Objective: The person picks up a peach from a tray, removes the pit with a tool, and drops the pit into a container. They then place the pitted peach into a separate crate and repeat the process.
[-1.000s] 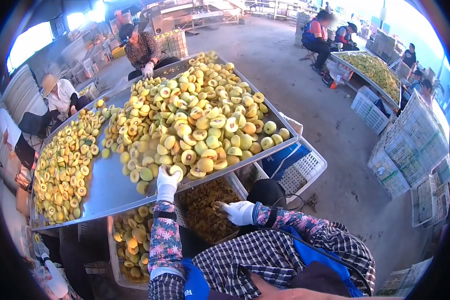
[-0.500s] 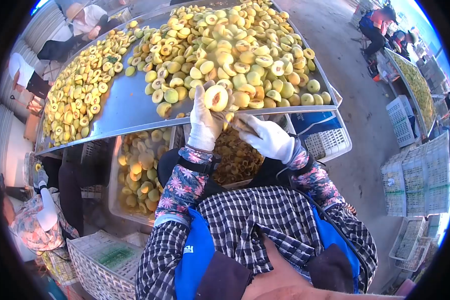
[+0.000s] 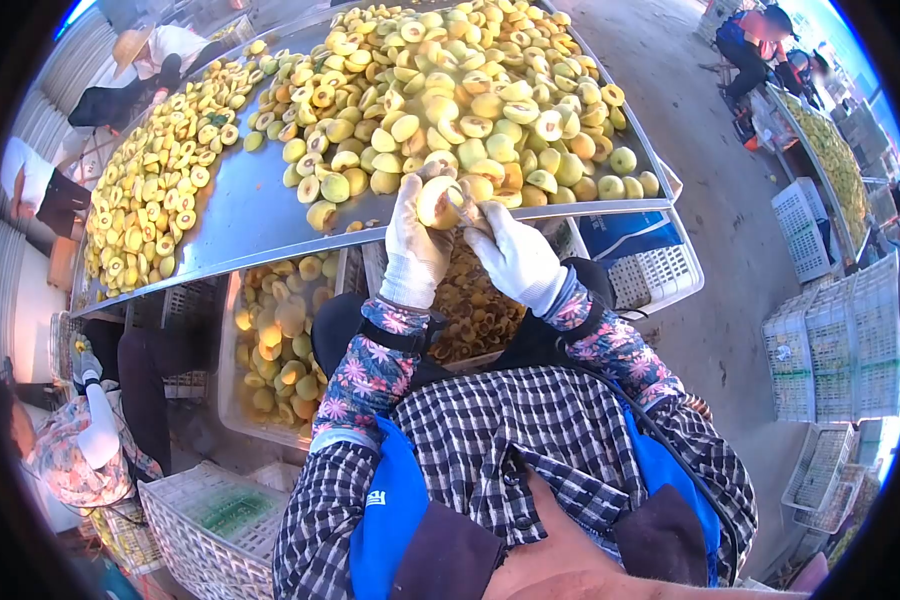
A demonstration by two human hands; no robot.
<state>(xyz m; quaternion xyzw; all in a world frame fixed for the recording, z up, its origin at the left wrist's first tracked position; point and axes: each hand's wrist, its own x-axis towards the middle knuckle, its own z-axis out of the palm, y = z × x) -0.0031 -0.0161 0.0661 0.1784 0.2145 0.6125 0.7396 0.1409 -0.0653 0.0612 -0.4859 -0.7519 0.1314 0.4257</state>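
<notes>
My left hand [image 3: 416, 245], in a white glove, is closed around a yellow peach half [image 3: 434, 203] just in front of the table's near edge. The fruit's cut side is turned toward my right hand. In its own white glove, my right hand [image 3: 520, 260] grips a small pitting knife [image 3: 472, 212], its tip against the fruit; the blade is mostly hidden. Beyond both hands, a heap of halved yellow peaches [image 3: 490, 120] covers much of the metal table [image 3: 260, 215]. Under my hands, brown pits and scraps [image 3: 475, 310] fill a container.
A white crate of peaches [image 3: 280, 350] stands below the table to the left. Another white crate [image 3: 660, 262] with a blue bag sits at right. Stacked crates [image 3: 835, 345] stand farther right. Co-workers sit around, one person [image 3: 85, 430] close on the left.
The peach half has turned so its cut face points more to the right. My right hand has come nearer, bringing the tool up against the fruit.
</notes>
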